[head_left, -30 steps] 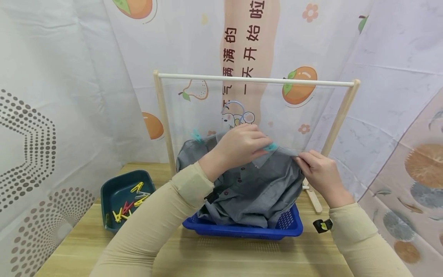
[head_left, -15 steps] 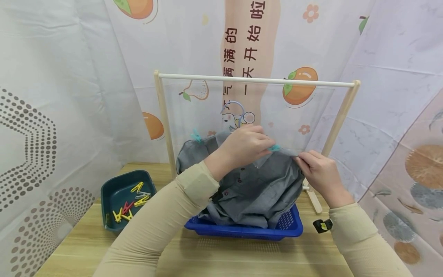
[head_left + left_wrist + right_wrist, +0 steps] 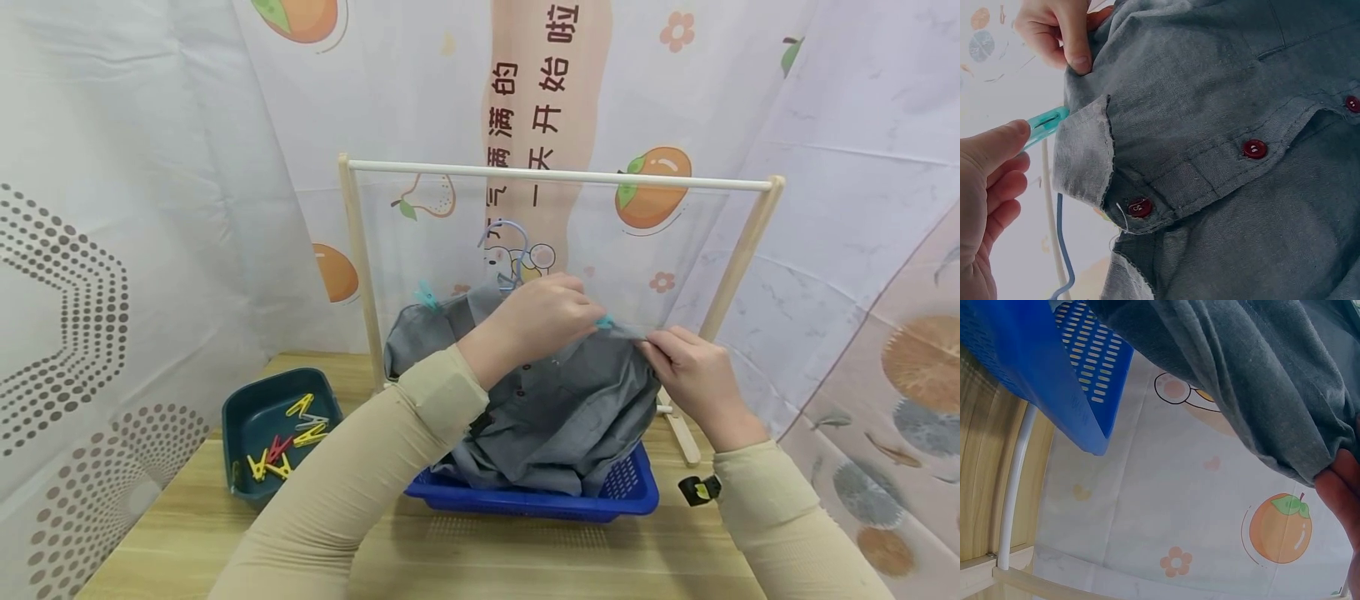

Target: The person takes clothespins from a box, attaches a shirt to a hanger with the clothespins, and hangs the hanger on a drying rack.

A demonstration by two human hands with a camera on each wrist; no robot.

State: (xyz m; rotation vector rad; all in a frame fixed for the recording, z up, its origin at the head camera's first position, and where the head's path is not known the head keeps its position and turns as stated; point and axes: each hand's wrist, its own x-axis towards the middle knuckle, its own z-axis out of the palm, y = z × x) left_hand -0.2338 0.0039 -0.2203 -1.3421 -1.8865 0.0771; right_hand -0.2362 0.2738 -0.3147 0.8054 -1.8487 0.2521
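Note:
A grey-blue button shirt (image 3: 570,417) is on a light-blue hanger (image 3: 517,242), its lower part bunched in a blue basket (image 3: 525,502). My left hand (image 3: 536,321) pinches a teal clothespin (image 3: 1047,122) between thumb and fingers, at the shirt's shoulder beside the collar (image 3: 1085,156). Whether its jaws bite the cloth I cannot tell. Farther out on that shoulder, my right hand (image 3: 693,371) pinches the fabric between thumb and fingers. A second teal clothespin (image 3: 427,296) is clipped on the opposite shoulder.
A wooden rack with a white rod (image 3: 562,175) stands behind the shirt. To the left, a dark green bin (image 3: 243,417) holds several yellow, red and grey clothespins. Patterned curtains surround the wooden table (image 3: 450,558).
My left hand has slid a little to the right along the shoulder with the teal clothespin, away from the collar. My right hand keeps its grip in the same place.

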